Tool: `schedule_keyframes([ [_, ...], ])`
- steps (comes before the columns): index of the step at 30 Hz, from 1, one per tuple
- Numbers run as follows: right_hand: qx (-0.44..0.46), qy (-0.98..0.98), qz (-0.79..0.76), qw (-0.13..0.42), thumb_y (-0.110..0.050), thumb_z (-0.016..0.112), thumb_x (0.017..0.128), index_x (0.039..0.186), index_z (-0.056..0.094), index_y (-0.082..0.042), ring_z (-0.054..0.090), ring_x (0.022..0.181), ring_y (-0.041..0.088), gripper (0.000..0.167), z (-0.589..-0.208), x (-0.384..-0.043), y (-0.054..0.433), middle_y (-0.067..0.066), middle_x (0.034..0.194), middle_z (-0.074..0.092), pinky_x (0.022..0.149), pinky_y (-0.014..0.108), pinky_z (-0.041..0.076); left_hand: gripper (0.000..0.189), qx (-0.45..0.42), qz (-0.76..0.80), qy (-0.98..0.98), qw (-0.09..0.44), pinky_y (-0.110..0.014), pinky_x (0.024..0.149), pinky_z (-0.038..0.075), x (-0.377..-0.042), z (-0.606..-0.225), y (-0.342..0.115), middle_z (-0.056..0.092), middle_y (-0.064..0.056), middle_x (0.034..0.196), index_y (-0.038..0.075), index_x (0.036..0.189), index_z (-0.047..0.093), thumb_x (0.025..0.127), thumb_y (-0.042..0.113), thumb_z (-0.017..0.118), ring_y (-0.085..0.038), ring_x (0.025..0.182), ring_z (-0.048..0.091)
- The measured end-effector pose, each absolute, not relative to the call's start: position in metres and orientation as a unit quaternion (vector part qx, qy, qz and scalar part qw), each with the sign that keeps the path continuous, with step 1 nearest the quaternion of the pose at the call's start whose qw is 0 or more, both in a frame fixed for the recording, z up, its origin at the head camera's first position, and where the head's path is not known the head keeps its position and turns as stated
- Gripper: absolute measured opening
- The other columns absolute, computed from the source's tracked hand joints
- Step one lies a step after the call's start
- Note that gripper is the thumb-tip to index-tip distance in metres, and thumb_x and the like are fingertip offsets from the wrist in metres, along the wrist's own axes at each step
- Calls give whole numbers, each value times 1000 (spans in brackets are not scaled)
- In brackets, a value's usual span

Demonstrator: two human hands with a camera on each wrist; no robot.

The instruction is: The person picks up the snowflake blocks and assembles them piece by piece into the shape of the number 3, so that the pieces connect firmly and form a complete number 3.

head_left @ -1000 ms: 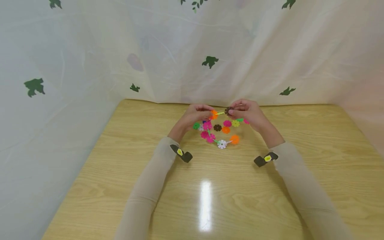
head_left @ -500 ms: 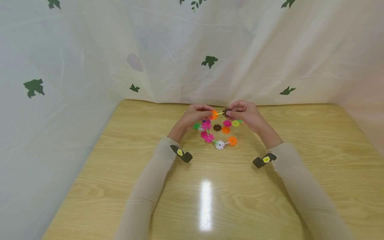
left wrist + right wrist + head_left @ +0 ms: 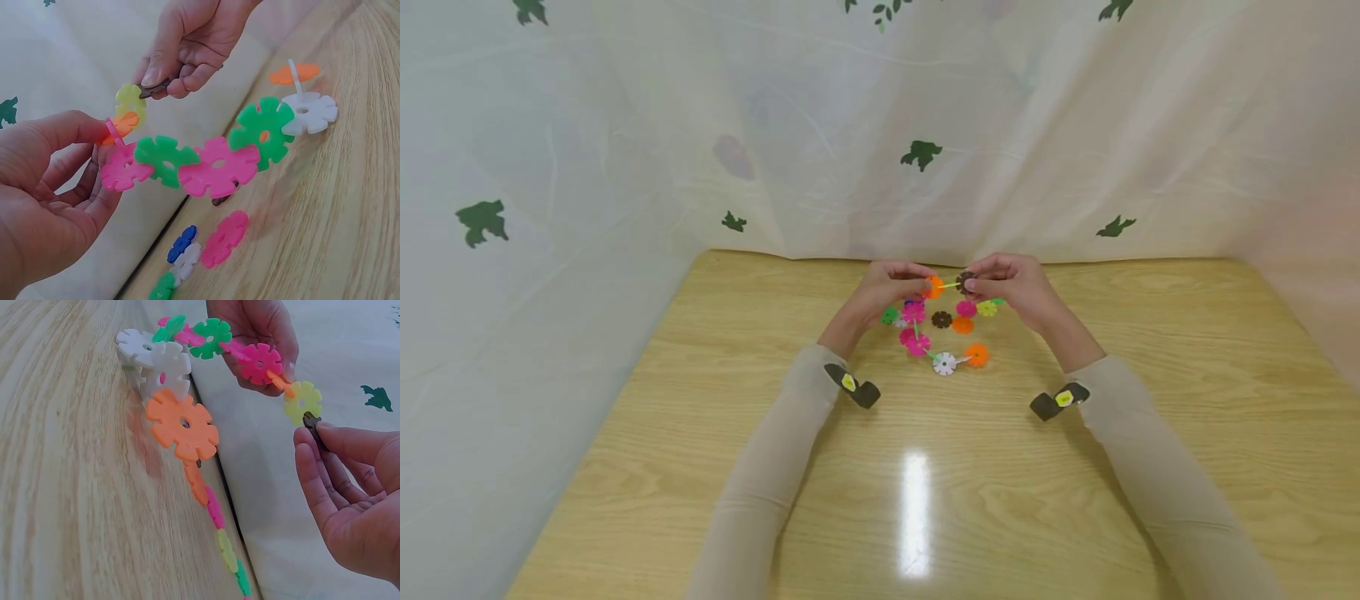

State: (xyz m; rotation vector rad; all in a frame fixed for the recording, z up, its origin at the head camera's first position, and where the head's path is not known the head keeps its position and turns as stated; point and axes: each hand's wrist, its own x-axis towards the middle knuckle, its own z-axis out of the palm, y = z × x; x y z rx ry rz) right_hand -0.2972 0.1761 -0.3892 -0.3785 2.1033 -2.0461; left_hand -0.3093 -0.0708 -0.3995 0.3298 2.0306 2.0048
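Note:
A chain of notched plastic snowflake discs hangs between and below my hands at the back of the table. In the head view my left hand (image 3: 883, 293) pinches the chain at an orange disc (image 3: 124, 127). My right hand (image 3: 1021, 285) pinches a dark brown disc (image 3: 315, 432) between thumb and fingers. The brown disc's edge meets the notched edge of a yellow disc (image 3: 294, 414), which joins the orange one. From the left hand the chain runs on through pink (image 3: 119, 178), green (image 3: 150, 156) and white discs (image 3: 322, 107) to an orange end disc (image 3: 164, 425).
Several discs lie on the wooden table (image 3: 917, 433) below the hands: brown (image 3: 942, 319), orange (image 3: 962, 326), pink (image 3: 966, 308), yellow (image 3: 987, 308) and green (image 3: 889, 316). A pale curtain (image 3: 820, 167) with green bird shapes hangs along the table's back edge.
My right hand has moved slightly left, bringing the brown disc closer to the left hand. The chain's hanging end has swung a little left. The left hand stays nearly still.

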Motion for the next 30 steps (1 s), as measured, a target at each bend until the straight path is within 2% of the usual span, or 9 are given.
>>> schedule_keyframes([
  [9,-139,710,-686,75,1,74,91,101,77,-1,74,77,19,11,-390,-299,173,0,87,77,76,34,65,23,116,693,702,115,-26,74,61,-306,-397,-71,73,3,85,-7,115,72,93,2,70,-13,76,69],
  [16,-149,697,-697,69,4,73,90,102,75,5,74,74,12,12,-392,-299,168,-1,84,77,74,27,64,22,116,689,708,109,-38,86,61,-306,-394,-71,74,5,83,-8,113,73,93,3,72,-10,77,68],
  [21,-140,695,-701,76,2,72,92,106,70,9,74,75,11,17,-395,-299,167,-2,86,77,74,27,64,22,119,686,710,107,-35,86,62,-307,-395,-72,74,5,86,-7,114,73,94,3,71,-10,80,68],
  [23,-131,701,-696,84,0,71,93,107,70,7,73,76,11,17,-396,-299,167,-3,86,77,75,27,64,22,121,686,709,108,-30,84,61,-307,-396,-72,74,4,88,-6,114,73,94,4,70,-11,82,69],
  [25,-124,709,-688,93,-2,71,94,108,69,6,73,77,11,17,-395,-299,168,-4,86,76,76,27,64,22,120,685,710,110,-30,85,61,-308,-397,-72,74,4,89,-5,114,73,94,5,71,-11,83,69],
  [30,-112,735,-658,117,-6,71,95,112,66,4,73,82,12,21,-391,-299,171,-5,89,75,82,31,64,24,114,680,713,124,-26,78,60,-310,-397,-72,75,4,87,-3,114,74,93,8,73,-12,81,69],
])
